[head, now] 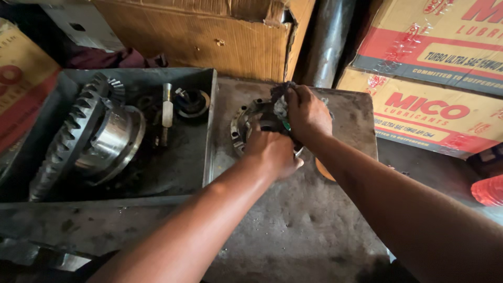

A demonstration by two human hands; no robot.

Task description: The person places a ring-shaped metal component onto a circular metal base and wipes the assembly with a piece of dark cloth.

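Observation:
A round metal bearing-like part (243, 126) stands on a dirty grey metal work surface (304, 220). My left hand (272, 152) grips its near side and steadies it. Just behind, my right hand (306, 112) presses a dark, greasy rag (280, 99) onto the top of the part. Both hands cover most of the part, so only its left rim with rollers shows.
A grey metal tray (209, 131) at left holds a large ring gear on a shiny housing (89, 139), a white-handled tool (167, 112) and a small ring part (193, 100). Cardboard boxes (429, 78) and a dark pipe (327, 42) line the back. A red object (487, 189) sits at the right edge.

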